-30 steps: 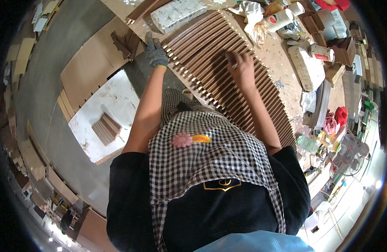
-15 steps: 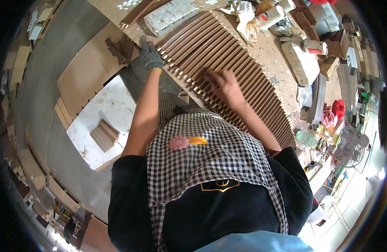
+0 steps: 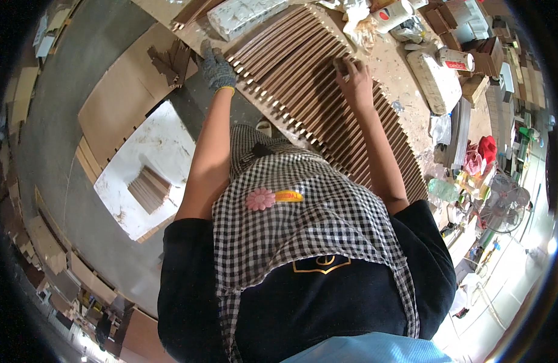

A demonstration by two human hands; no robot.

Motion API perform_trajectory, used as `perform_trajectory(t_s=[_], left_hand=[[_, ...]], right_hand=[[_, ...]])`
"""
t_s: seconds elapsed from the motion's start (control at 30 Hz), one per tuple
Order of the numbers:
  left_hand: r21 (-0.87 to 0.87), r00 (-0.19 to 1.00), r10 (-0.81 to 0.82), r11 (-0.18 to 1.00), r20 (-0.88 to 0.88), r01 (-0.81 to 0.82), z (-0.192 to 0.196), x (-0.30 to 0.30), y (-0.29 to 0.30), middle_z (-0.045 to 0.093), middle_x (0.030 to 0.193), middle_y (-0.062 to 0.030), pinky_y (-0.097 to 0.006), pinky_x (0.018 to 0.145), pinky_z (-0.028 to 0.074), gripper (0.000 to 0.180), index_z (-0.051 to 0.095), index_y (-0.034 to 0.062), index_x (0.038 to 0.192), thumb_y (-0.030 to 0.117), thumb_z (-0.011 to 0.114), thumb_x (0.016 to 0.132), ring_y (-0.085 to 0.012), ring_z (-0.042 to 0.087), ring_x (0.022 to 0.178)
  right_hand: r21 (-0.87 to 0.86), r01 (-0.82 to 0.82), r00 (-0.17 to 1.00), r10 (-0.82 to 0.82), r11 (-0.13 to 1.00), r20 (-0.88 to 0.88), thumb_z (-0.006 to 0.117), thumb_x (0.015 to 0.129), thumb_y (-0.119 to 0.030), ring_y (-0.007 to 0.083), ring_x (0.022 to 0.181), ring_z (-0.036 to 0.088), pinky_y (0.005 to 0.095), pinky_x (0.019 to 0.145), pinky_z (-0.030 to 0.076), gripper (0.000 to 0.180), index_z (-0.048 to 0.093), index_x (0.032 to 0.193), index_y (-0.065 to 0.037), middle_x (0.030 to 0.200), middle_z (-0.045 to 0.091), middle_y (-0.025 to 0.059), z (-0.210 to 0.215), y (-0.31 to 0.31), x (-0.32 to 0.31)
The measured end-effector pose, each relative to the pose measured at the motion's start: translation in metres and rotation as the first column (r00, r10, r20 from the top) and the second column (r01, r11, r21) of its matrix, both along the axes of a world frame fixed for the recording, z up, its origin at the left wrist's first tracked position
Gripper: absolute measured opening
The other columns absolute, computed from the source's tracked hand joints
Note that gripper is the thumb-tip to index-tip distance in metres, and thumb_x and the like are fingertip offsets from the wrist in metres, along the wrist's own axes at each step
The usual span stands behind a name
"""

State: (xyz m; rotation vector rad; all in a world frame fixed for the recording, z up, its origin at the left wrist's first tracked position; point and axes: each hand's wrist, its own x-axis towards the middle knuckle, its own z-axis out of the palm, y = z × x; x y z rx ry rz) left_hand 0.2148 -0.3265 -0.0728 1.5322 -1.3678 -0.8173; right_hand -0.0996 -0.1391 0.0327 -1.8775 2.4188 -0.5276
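A long row of brown wooden strips (image 3: 291, 66) lies side by side on the workbench, pale ends along the near edge. My left hand (image 3: 217, 69), in a grey knit glove with a yellow cuff, rests by the strip ends at the row's left corner. Its fingers are stretched out, and nothing shows in them. My bare right hand (image 3: 356, 83) is over the far side of the row with its fingers curled together. Something small and brown seems to be at the fingertips, too unclear to name.
A whitish stained block (image 3: 245, 17) lies behind the row's left end. Farther right are another pale block (image 3: 433, 81), white tubs (image 3: 392, 16) and crumpled plastic. Left of the bench, a white board (image 3: 127, 202) carries a small stack of strips (image 3: 149, 189). A fan (image 3: 504, 204) stands at the right.
My right hand has swept away from me and to the right, from the near-middle of the strips to their far side. My left hand stays almost where it was.
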Motion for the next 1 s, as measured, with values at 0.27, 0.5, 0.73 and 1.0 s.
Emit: perform_trajectory(t_s=[0.27, 0.5, 0.73, 1.0], left_hand=[[0.009, 0.997, -0.008, 1.0, 0.072, 0.008, 0.019, -0.007, 0.007, 0.041, 0.159, -0.0184, -0.04, 0.12, 0.033, 0.041, 0.047, 0.0054, 0.149, 0.019, 0.043, 0.111, -0.0331, 0.041, 0.146], [-0.01, 0.991, 0.004, 1.0, -0.132, -0.005, -0.005, -0.002, 0.0, 0.042, 0.159, -0.0194, -0.042, 0.119, 0.035, 0.043, 0.047, 0.0048, 0.15, 0.021, 0.044, 0.11, -0.0344, 0.042, 0.144], [-0.029, 1.0, -0.023, 0.999, 0.006, 0.023, -0.001, -0.012, 0.009, 0.041, 0.16, -0.0177, -0.039, 0.118, 0.034, 0.044, 0.044, 0.0119, 0.154, 0.018, 0.043, 0.111, -0.032, 0.042, 0.145], [0.111, 0.936, -0.114, 0.981, -0.334, 0.159, -0.032, -0.021, 0.007, 0.019, 0.171, -0.0085, -0.045, 0.125, 0.021, 0.055, 0.026, 0.025, 0.164, 0.017, 0.033, 0.11, -0.0283, 0.023, 0.156]], right_hand=[[0.01, -0.421, 0.901, 0.417, 0.907, 0.119, 0.079, 0.084, -0.016, 0.0252, 0.099, 0.058, 0.0361, 0.092, 0.055, 0.059, 0.061, 0.139, -0.005, 0.11, 0.063, 0.0096, 0.04, 0.076, 0.139], [0.011, -0.426, 0.898, 0.421, 0.905, 0.132, 0.078, 0.085, -0.022, 0.0241, 0.098, 0.055, 0.0352, 0.092, 0.054, 0.064, 0.058, 0.142, -0.003, 0.109, 0.062, 0.0101, 0.051, 0.085, 0.126], [0.002, -0.195, 0.98, 0.195, 0.981, -0.05, 0.074, 0.09, -0.017, 0.0256, 0.103, 0.056, 0.0388, 0.094, 0.054, 0.05, 0.064, 0.138, -0.01, 0.107, 0.065, 0.011, 0.012, 0.051, 0.024], [-0.076, 0.138, 0.986, -0.145, 0.987, -0.084, 0.074, 0.088, -0.018, 0.0388, 0.104, 0.058, 0.0469, 0.095, 0.052, 0.04, 0.067, 0.126, -0.006, 0.115, 0.062, 0.0203, -0.007, 0.01, -0.074]])
